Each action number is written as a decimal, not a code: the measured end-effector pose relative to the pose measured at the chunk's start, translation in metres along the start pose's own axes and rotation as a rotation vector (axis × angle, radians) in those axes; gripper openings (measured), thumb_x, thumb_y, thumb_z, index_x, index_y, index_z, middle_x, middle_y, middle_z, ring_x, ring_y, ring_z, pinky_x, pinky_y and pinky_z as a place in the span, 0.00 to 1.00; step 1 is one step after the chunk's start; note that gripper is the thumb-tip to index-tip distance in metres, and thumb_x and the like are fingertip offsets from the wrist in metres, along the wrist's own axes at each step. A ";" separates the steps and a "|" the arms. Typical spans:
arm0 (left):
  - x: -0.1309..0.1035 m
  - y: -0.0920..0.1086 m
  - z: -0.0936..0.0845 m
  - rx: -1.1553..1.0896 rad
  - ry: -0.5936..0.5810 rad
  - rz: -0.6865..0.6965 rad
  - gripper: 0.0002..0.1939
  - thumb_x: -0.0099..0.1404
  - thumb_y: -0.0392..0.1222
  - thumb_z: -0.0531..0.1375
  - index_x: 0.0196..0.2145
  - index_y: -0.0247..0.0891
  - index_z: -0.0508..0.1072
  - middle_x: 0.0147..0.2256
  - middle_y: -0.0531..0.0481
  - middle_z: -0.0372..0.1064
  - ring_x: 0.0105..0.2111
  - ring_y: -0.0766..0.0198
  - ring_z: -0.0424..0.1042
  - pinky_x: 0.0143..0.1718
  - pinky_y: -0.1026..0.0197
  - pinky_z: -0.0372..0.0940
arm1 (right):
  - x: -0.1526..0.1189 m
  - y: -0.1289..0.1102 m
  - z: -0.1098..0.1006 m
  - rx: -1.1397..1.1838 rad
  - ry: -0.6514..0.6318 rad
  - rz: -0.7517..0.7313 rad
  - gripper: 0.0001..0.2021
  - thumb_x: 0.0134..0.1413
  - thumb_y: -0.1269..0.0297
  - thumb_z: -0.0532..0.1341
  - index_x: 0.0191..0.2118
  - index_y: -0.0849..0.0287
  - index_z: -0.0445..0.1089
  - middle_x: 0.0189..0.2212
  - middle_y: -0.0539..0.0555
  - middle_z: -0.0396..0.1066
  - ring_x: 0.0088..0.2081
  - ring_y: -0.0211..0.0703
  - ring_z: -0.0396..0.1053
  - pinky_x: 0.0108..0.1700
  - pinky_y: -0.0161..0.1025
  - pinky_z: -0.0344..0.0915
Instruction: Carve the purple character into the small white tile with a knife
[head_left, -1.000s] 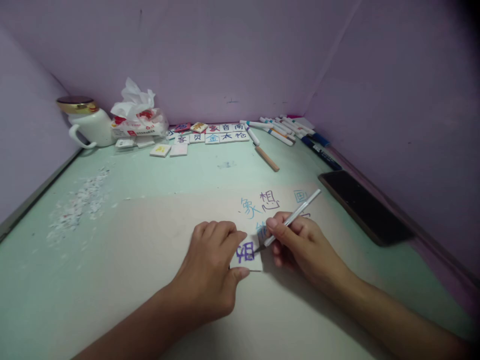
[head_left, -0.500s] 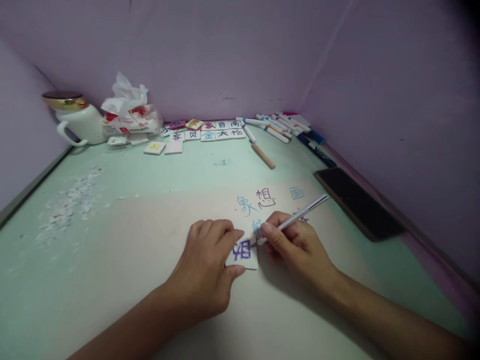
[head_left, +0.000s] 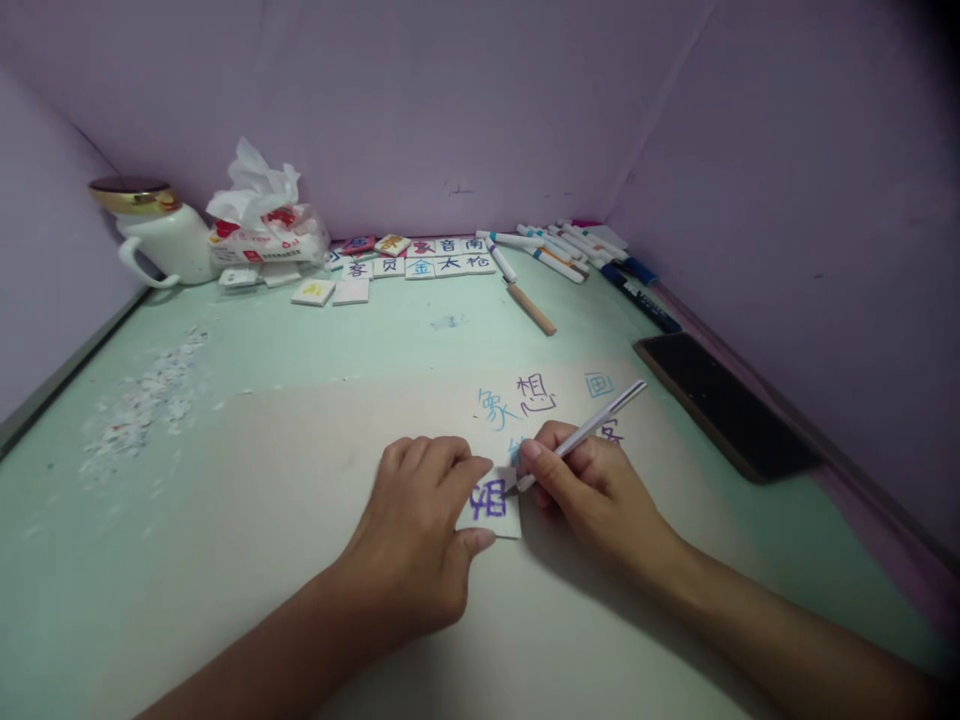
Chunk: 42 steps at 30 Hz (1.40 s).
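Note:
My left hand (head_left: 420,530) pinches a small white square block (head_left: 504,522) between thumb and fingers, keeping it flat on the sheet. A purple character, partly under my fingers, is drawn thickly on its face. In my right hand (head_left: 581,480) is a slim silver craft knife (head_left: 604,415), held like a pen, its handle leaning up and to the right. Its thin tip meets the block's face at the right side of the purple strokes. Just beyond the hands, blue and purple characters (head_left: 534,392) are written on the pale sheet (head_left: 300,430).
White shavings (head_left: 150,400) lie scattered at left. Along the back stand a white mug (head_left: 169,250) and a tissue pack (head_left: 266,235), beside rows of character blocks (head_left: 448,266). Several markers (head_left: 559,262), a wooden-coloured stick (head_left: 531,309) and a dark phone (head_left: 724,405) sit at right.
The knife's handle has swung slightly left and up, while its tip stays at the purple strokes. The whole view has shifted slightly; my left hand keeps its hold on the block.

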<state>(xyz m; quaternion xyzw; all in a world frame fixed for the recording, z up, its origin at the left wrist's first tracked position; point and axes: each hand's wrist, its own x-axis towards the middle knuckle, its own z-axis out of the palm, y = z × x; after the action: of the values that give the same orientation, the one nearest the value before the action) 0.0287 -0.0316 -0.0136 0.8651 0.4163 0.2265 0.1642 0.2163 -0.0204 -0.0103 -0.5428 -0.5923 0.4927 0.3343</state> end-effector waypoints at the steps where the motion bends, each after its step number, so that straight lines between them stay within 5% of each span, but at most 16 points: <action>1: 0.000 0.000 0.000 0.002 0.000 -0.001 0.18 0.57 0.35 0.55 0.47 0.35 0.64 0.43 0.42 0.62 0.42 0.52 0.62 0.45 0.44 0.55 | 0.000 0.000 0.000 0.018 -0.004 0.012 0.17 0.60 0.56 0.52 0.22 0.57 0.58 0.13 0.44 0.59 0.16 0.32 0.55 0.21 0.32 0.52; 10: 0.000 -0.001 -0.001 -0.027 -0.019 0.016 0.18 0.58 0.34 0.54 0.48 0.35 0.64 0.44 0.41 0.63 0.42 0.52 0.62 0.46 0.44 0.55 | 0.001 -0.008 -0.001 0.331 0.034 0.109 0.17 0.54 0.51 0.58 0.25 0.58 0.60 0.13 0.44 0.62 0.15 0.31 0.57 0.18 0.31 0.48; 18: -0.001 -0.002 -0.004 -0.044 -0.054 0.043 0.23 0.57 0.30 0.53 0.51 0.38 0.63 0.48 0.42 0.63 0.44 0.52 0.62 0.47 0.44 0.55 | 0.000 0.004 -0.007 0.231 0.083 0.047 0.19 0.56 0.48 0.57 0.24 0.59 0.61 0.14 0.44 0.59 0.17 0.30 0.54 0.20 0.31 0.50; 22: -0.003 -0.005 -0.004 -0.070 0.055 0.068 0.27 0.58 0.24 0.48 0.54 0.40 0.60 0.54 0.42 0.59 0.51 0.54 0.60 0.50 0.46 0.55 | 0.001 0.005 -0.006 0.223 0.083 0.029 0.19 0.57 0.49 0.56 0.25 0.59 0.62 0.14 0.45 0.59 0.17 0.31 0.54 0.20 0.32 0.50; 25: -0.004 -0.002 -0.001 -0.027 0.140 0.008 0.23 0.61 0.33 0.53 0.55 0.36 0.59 0.53 0.38 0.59 0.51 0.49 0.59 0.51 0.43 0.54 | 0.001 0.004 -0.004 0.214 0.067 0.005 0.18 0.58 0.50 0.55 0.25 0.59 0.61 0.14 0.45 0.60 0.17 0.32 0.54 0.20 0.32 0.50; 28: -0.003 0.002 0.002 0.070 0.094 -0.024 0.28 0.56 0.44 0.60 0.53 0.31 0.61 0.47 0.36 0.62 0.46 0.46 0.61 0.48 0.40 0.55 | 0.001 0.003 -0.003 0.172 0.029 -0.059 0.17 0.59 0.52 0.55 0.25 0.59 0.62 0.15 0.45 0.60 0.18 0.32 0.54 0.21 0.32 0.50; 35: -0.002 0.001 -0.001 -0.025 0.040 0.020 0.28 0.52 0.31 0.55 0.52 0.34 0.59 0.46 0.39 0.62 0.45 0.51 0.61 0.49 0.42 0.56 | 0.001 0.005 -0.003 0.104 -0.015 -0.131 0.17 0.61 0.54 0.53 0.24 0.58 0.60 0.16 0.45 0.59 0.19 0.33 0.55 0.22 0.33 0.52; 42: -0.001 0.000 0.000 -0.005 0.052 -0.090 0.21 0.55 0.38 0.59 0.48 0.34 0.64 0.44 0.40 0.62 0.45 0.48 0.60 0.47 0.40 0.56 | 0.000 0.002 -0.002 0.001 -0.033 -0.146 0.15 0.61 0.56 0.53 0.26 0.57 0.60 0.16 0.46 0.61 0.19 0.35 0.57 0.22 0.33 0.54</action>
<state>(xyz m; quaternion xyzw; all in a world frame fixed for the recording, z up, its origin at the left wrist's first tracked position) 0.0279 -0.0326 -0.0142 0.8388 0.4585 0.2425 0.1655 0.2190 -0.0198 -0.0113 -0.4899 -0.6354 0.4761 0.3600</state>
